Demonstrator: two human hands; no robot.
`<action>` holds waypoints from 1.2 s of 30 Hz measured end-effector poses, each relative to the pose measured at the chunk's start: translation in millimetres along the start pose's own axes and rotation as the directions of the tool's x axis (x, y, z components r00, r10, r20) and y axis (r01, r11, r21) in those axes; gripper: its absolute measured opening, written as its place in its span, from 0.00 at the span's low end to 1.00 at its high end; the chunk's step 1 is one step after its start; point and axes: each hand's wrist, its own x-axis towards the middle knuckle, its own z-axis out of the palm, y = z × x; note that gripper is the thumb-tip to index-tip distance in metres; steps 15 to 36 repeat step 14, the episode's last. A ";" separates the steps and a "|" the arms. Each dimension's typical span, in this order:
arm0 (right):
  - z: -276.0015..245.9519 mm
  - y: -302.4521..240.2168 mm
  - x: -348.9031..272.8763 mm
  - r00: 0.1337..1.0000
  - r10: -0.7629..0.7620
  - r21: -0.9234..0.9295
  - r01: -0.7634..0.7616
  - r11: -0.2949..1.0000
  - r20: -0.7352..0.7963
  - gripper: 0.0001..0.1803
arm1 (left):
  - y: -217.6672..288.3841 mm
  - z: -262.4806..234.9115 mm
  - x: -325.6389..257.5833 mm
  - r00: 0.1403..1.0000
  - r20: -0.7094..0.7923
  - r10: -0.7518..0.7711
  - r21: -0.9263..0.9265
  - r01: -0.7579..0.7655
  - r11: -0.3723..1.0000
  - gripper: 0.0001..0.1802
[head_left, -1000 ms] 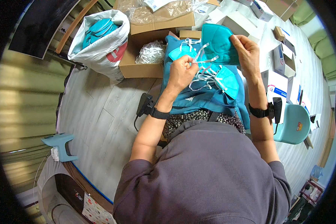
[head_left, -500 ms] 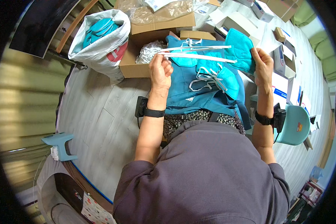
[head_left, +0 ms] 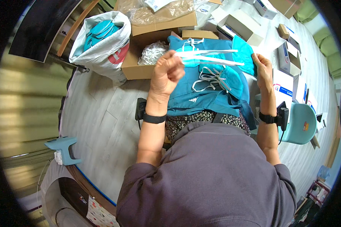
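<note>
White plastic bag [head_left: 98, 45] on floor at left, already filled with teal masks: looks like finished pile. Open cardboard box [head_left: 155, 41] ahead, clear bag of white ear loops [head_left: 152, 53] inside: stock remains. Teal cloth [head_left: 204, 94] on lap, loose teal masks [head_left: 231, 81] with white loops lying on it, apparently waiting. Work judged midway. Teal mask in hand [head_left: 243, 55] stretched above lap: right hand [head_left: 262, 70] pinches mask edge, left hand [head_left: 167, 73] fisted shut on white straps [head_left: 208, 56], pulled taut between hands.
</note>
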 end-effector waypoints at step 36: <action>-2.3 58.4 29.7 0.987 -0.083 -0.501 0.141 0.854 0.137 0.12 | -49.0 44.7 -3.9 0.682 0.330 -0.652 0.078 0.669 0.739 0.29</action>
